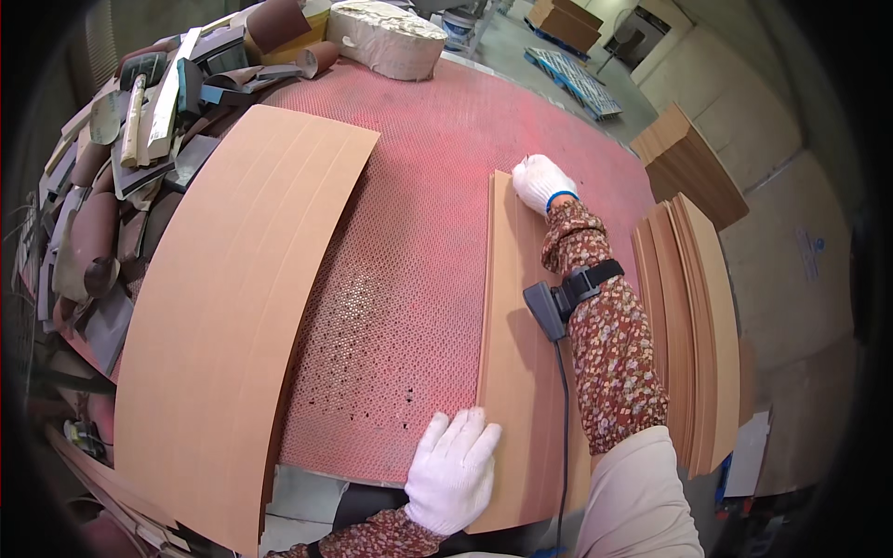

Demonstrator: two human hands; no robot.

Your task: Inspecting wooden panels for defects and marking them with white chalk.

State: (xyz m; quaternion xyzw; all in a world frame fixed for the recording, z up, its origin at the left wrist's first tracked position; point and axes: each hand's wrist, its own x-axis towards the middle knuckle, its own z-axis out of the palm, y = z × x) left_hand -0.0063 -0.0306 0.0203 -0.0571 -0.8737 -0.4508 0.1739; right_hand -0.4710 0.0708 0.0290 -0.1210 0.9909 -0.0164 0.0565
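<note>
A thin stack of long wood-coloured panels lies lengthwise before me on the red table. My left hand, in a white glove, rests at the stack's near left edge with its fingers stretched out and close together. At the far end of the same stack, my right hand is closed, also in a white glove. Whatever its fingers may hold is hidden from view. A black device with a cable is strapped to my right forearm, above the panel.
Another stack of wide panels lies on the left. More panels stand to the right. The red table has a perforated mat-like surface. Sandpaper rolls and sanding blocks crowd the far left, near a pale wrapped bundle.
</note>
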